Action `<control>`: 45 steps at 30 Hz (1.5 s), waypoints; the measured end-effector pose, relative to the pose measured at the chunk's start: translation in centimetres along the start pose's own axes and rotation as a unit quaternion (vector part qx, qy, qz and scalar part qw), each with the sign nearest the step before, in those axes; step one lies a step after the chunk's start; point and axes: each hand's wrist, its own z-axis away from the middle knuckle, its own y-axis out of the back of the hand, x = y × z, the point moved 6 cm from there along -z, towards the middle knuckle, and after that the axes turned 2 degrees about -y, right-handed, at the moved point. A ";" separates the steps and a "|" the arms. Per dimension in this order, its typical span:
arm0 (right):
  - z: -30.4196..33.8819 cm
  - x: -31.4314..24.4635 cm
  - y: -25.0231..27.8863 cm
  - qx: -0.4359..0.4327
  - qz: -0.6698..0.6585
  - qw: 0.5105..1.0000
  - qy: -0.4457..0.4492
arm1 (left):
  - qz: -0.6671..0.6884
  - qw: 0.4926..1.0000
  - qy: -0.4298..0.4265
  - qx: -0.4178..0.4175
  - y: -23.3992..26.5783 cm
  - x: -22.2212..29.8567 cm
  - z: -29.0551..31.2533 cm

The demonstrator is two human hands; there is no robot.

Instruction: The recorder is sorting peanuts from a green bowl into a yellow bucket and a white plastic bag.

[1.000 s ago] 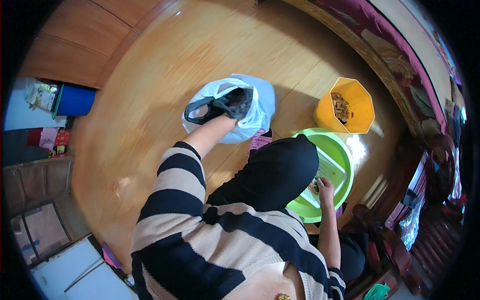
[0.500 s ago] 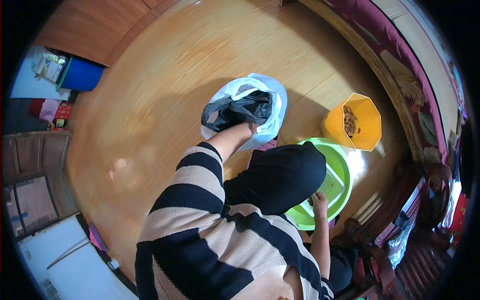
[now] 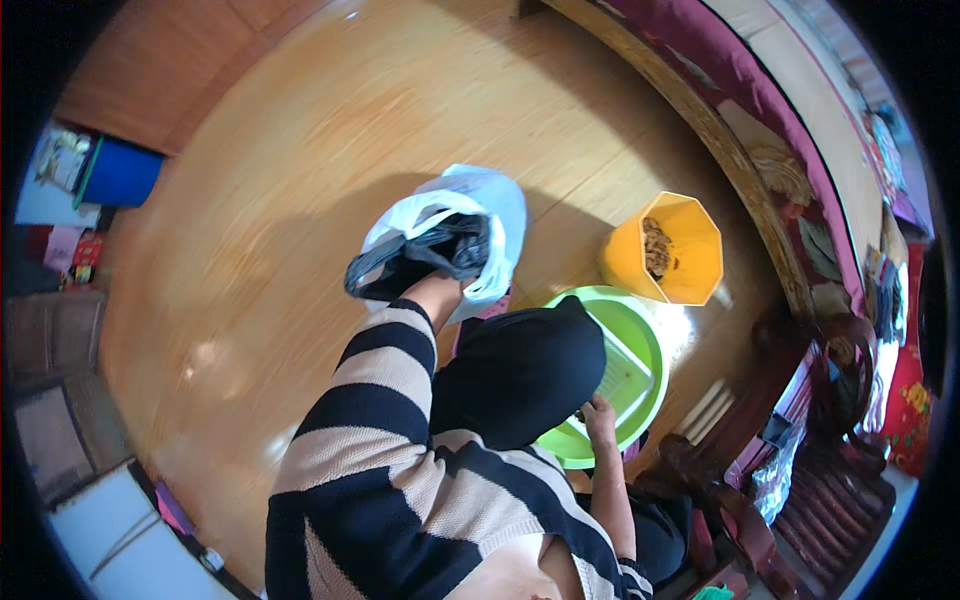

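My left hand (image 3: 448, 286) reaches into a black plastic bag (image 3: 452, 240) that lines a white plastic bag (image 3: 508, 205) on the floor. The bag hides its fingers, so their state does not show. My right hand (image 3: 600, 420) is closed in a pinch at the near part of a round green basin (image 3: 657, 350). A small dark bit shows at its fingertips, too small to name. Inside the basin lies a tray with a pale rim (image 3: 638, 362), partly covered by my black-clad knee (image 3: 535, 365).
Beyond the basin stands a yellow bin (image 3: 690, 235) with brown pieces (image 3: 656, 250) in it. A dark wooden chair (image 3: 830, 500) is at the right, near a bed edge (image 3: 740, 150). A blue bin (image 3: 122, 172) stands far left.
The whole view has shifted, moving things leftward. My left arm is slightly deeper in the bag, with less bare forearm showing. My right hand stays pinched at the basin.
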 end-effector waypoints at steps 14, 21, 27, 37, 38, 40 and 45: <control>0.3 -1.3 0.9 0.018 0.027 0.999 0.016 | 0.196 0.975 0.023 0.105 2.8 -0.6 -4.3; 1.8 -3.5 1.1 0.043 0.018 0.998 0.033 | 0.283 0.952 0.035 0.110 3.0 -0.2 -10.4; 0.0 -1.3 -0.4 0.022 0.116 0.992 0.053 | 0.341 0.930 0.073 0.119 3.8 0.8 -13.0; -1.9 -2.3 5.1 0.134 -0.003 0.990 0.034 | 0.398 0.859 0.283 0.151 -0.7 -0.5 -0.5; -2.2 -2.1 6.0 0.160 -0.038 0.986 0.041 | 0.399 0.853 0.296 0.160 -0.6 -0.4 0.2; -2.8 -2.2 6.6 0.158 -0.087 0.983 0.041 | 0.400 0.839 0.318 0.186 0.2 -0.4 1.9; -1.9 -3.6 5.8 0.143 -0.127 0.979 0.064 | 0.400 0.801 0.353 0.273 3.0 -0.4 6.5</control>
